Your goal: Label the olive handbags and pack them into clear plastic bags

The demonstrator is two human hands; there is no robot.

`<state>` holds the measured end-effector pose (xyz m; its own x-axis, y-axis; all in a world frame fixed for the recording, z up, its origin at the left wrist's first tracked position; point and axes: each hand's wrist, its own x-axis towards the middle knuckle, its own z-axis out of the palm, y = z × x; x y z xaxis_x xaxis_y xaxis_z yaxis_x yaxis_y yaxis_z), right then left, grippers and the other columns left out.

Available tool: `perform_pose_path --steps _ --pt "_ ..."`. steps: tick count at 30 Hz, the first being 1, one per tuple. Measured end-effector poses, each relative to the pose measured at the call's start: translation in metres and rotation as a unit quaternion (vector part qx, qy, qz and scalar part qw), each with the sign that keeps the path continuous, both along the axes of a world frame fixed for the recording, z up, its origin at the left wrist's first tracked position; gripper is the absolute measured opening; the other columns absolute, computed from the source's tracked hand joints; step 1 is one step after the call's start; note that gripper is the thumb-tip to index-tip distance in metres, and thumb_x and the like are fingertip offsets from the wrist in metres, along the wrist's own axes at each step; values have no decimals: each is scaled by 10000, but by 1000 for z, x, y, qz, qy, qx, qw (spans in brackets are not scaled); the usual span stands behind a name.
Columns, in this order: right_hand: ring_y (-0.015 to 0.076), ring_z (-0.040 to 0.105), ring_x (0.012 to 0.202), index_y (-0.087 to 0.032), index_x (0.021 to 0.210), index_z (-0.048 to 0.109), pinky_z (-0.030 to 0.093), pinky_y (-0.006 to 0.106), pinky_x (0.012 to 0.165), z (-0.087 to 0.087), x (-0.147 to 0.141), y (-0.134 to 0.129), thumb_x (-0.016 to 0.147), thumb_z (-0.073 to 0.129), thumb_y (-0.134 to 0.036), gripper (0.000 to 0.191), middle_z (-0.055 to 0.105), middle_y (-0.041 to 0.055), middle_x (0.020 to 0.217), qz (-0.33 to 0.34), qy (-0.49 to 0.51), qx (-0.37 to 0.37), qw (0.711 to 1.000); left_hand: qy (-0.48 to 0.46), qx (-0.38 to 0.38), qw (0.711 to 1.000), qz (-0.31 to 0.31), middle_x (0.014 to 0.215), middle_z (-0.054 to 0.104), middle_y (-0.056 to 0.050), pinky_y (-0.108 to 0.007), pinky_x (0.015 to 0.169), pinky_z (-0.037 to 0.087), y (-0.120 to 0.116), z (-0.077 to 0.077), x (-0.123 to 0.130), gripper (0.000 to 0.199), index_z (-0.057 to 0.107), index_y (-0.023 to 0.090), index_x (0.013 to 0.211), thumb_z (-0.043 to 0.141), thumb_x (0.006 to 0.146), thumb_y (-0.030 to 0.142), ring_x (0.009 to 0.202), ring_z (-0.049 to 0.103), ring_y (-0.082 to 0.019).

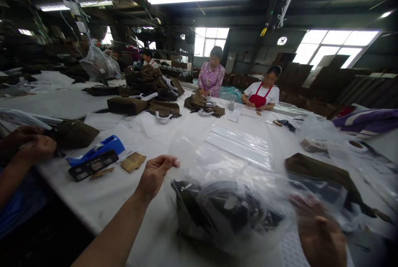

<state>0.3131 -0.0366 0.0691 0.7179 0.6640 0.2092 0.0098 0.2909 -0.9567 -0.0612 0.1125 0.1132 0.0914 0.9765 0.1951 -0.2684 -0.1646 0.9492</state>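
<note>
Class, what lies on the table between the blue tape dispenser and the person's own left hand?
A piece of brown cardboard lies between the blue tape dispenser and the left hand, as the head view shows.

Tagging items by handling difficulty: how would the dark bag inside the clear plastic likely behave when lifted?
The clear plastic looks thin, glossy and loose, so it would probably slide and crumple over the dark bag. The bag looks bulky and rounded, so it may sag only a little. Its pale-wrapped handle arches over it and might shift.
</note>
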Motion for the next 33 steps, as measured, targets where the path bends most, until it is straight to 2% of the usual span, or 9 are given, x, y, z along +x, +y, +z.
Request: perform_pose_path --steps 4,7,14,19,22,26,29,31,33 --pt "199 655 821 -219 897 647 510 366 871 42 14 -5 607 771 -408 368 678 35 856 4 23 21 999 -2 -13 1000 3 814 699 -60 -296 827 466 -8 9 -8 409 651 154 987 713 699 437 822 634 -177" --pt "165 661 735 -208 784 630 563 302 764 63 22 4 601 777 -399 303 676 7 784 -3 33 23 999 35 -12 999 9 773 693 -59 -287 786 487 -1 20 -3 341 663 119 879 709 711 412 752 644 -164" --pt "107 607 609 -174 672 566 563 259 643 118 50 94 709 663 -181 105 618 -7 670 35 125 4 991 -81 -63 995 6 634 651 -17 -252 654 512 87 75 35 259 608 99 703 756 675 310 566 616 -104" --pt "91 600 661 -205 727 587 536 241 713 150 71 92 730 669 -209 82 602 -26 711 47 107 62 991 -71 76 991 -89 730 686 -33 -292 751 514 83 105 12 329 648 123 755 791 616 384 681 650 -147" --pt "107 589 624 -225 730 599 525 219 641 103 90 50 648 753 -330 204 601 -13 673 78 64 12 995 53 91 976 -190 776 702 -78 -319 811 495 48 63 -16 312 675 111 767 738 684 405 757 655 -183" --pt "182 599 650 -203 695 568 505 300 636 -17 91 -9 617 736 -492 343 628 38 654 211 -30 -176 961 217 -3 930 -295 847 707 -103 -321 814 489 -2 -45 -29 363 688 107 834 610 789 458 822 647 -199" --pt "209 603 716 -185 702 562 483 353 738 -88 77 -45 700 612 -576 394 641 54 692 298 -105 -303 899 264 -31 905 -333 767 705 -77 -301 740 502 -33 -116 -25 417 697 111 781 548 811 500 743 644 -189" --pt "214 598 712 -177 741 583 483 363 737 -106 70 -63 722 558 -600 424 637 53 703 363 -144 -373 842 281 -45 892 -352 765 705 -66 -308 749 497 -49 -143 -26 377 708 125 768 571 800 475 758 639 -195" --pt "233 607 768 -172 871 611 489 377 752 -98 66 -75 720 565 -583 440 650 73 790 411 -165 -424 790 294 -51 881 -367 823 708 -64 -335 841 465 -60 -153 -31 291 721 153 786 641 753 431 880 619 -217"
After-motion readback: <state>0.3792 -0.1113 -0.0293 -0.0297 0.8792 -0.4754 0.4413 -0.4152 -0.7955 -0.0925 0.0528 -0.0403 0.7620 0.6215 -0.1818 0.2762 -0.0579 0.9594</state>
